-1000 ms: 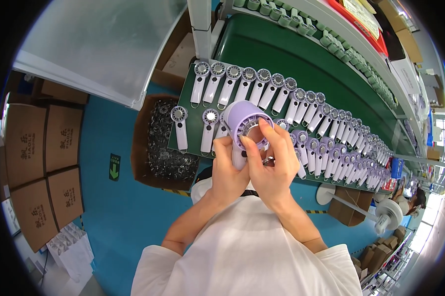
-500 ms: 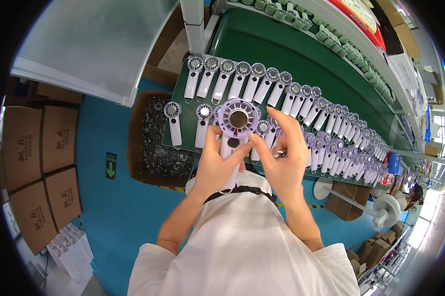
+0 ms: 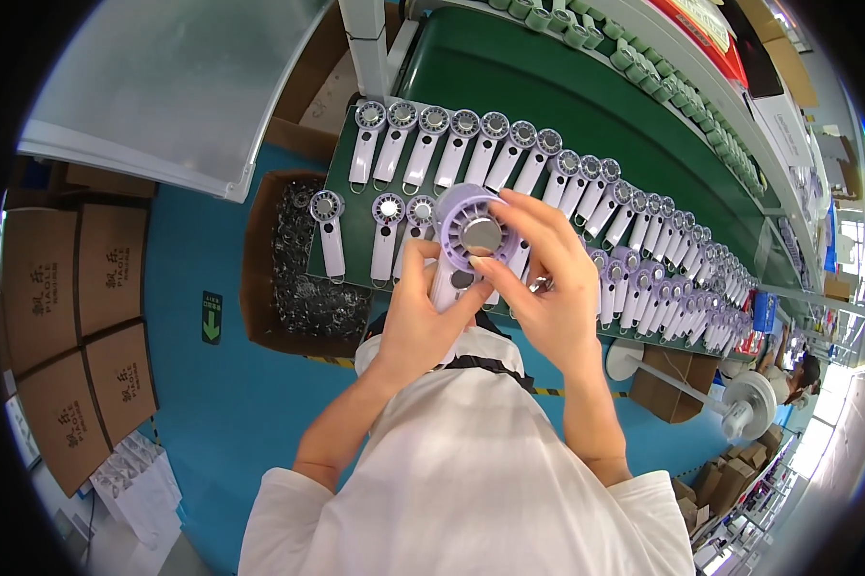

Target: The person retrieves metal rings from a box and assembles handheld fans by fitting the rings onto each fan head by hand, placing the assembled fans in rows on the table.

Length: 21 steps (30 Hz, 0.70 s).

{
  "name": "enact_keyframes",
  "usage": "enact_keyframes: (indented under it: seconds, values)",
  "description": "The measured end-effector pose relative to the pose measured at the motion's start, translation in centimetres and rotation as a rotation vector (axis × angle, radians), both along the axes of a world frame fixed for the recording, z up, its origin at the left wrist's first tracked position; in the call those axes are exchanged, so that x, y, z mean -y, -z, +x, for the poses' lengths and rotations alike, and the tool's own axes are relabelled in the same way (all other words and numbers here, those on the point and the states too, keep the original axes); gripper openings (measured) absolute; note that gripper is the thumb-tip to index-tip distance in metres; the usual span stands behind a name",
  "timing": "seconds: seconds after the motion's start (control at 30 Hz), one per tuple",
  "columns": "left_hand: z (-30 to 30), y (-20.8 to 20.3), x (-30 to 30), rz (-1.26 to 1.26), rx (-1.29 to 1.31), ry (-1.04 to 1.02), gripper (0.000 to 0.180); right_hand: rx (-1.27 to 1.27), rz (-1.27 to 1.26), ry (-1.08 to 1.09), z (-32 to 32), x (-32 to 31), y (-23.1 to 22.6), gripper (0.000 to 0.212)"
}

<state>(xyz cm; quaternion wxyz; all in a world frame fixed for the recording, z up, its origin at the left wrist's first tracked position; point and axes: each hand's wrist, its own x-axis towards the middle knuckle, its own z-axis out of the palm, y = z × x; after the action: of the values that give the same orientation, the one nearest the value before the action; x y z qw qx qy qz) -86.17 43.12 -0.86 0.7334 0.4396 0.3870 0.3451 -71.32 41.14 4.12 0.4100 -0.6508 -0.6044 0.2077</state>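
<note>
A lilac-and-white handheld fan [image 3: 453, 227] is in front of me, above the near edge of the bench. My left hand [image 3: 416, 317] is closed round its handle, fingers and thumb just below the round head. With thumb and index finger, my right hand [image 3: 557, 288] grips the right side of the fan head; its other fingers are curled. A round silver centre shows inside the spoked ring, partly beside the right fingertips. Most of the handle is hidden by my left hand. Similar fans [image 3: 387, 230] lie directly behind it.
Rows of handheld fans [image 3: 495, 144] lie along the green bench [image 3: 509, 72]. A cardboard box [image 3: 260, 288] of small dark clear pieces stands left of the bench. Green fans line the upper shelf [image 3: 682, 82]. A white standing fan [image 3: 751, 403] is at right, stacked cartons [image 3: 116, 278] at left.
The fan head has tilted and shifted slightly right; its centre, dark before, now looks silver. My right fingers have moved in from beside the head to grip it.
</note>
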Motion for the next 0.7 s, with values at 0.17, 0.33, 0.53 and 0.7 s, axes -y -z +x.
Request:
enact_keyframes:
  seconds: [0.17, 0.33, 0.53, 0.7]
  values:
    - [-0.2, -0.5, -0.6, -0.067, -0.034, 0.025, 0.043, -0.377, -0.297, 0.023, 0.9, 0.1, -1.4, 0.061]
    - [-0.4, -0.1, -0.5, -0.062, -0.036, 0.069, 0.043, -0.378, -0.374, 0.029, 1.2, -0.3, -1.5, 0.061]
    - [-0.4, -0.1, -0.3, -0.042, -0.109, 0.099, 0.043, -0.304, -0.424, 0.004, 1.6, -0.5, -1.4, 0.057]
    - [-0.4, 0.1, -0.1, -0.012, -0.139, 0.099, 0.043, -0.317, -0.415, 0.009, 1.5, -0.4, -1.4, 0.055]
